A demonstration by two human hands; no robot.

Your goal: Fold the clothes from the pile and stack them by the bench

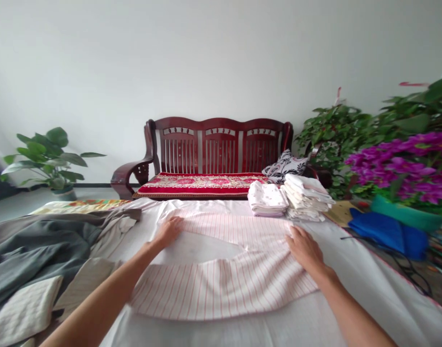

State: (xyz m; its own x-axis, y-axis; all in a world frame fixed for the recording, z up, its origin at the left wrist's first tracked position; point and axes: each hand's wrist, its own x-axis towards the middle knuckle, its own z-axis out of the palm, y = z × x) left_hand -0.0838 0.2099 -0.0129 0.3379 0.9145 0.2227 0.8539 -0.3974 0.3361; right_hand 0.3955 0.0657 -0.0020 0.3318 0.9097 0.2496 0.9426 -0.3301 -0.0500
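A pair of white trousers with thin pink stripes (221,286) lies spread on a white sheet (354,270), legs toward the left and waist at the right. At the end of the far leg, my left hand (170,231) has its fingers closed on the cloth. My right hand (305,248) pinches the far corner of the waist, its fingertips partly hidden. Between the two legs a gap shows the sheet. The near leg lies untouched in front, closer to me.
Folded white cloths (267,198) and a taller folded stack (305,195) stand at the far right. Crumpled grey clothes (44,246) pile up on the left. Beyond are a wooden bench (221,149) and a potted plant (49,159). Purple flowers (409,164) and a blue cloth (387,233) are on the right.
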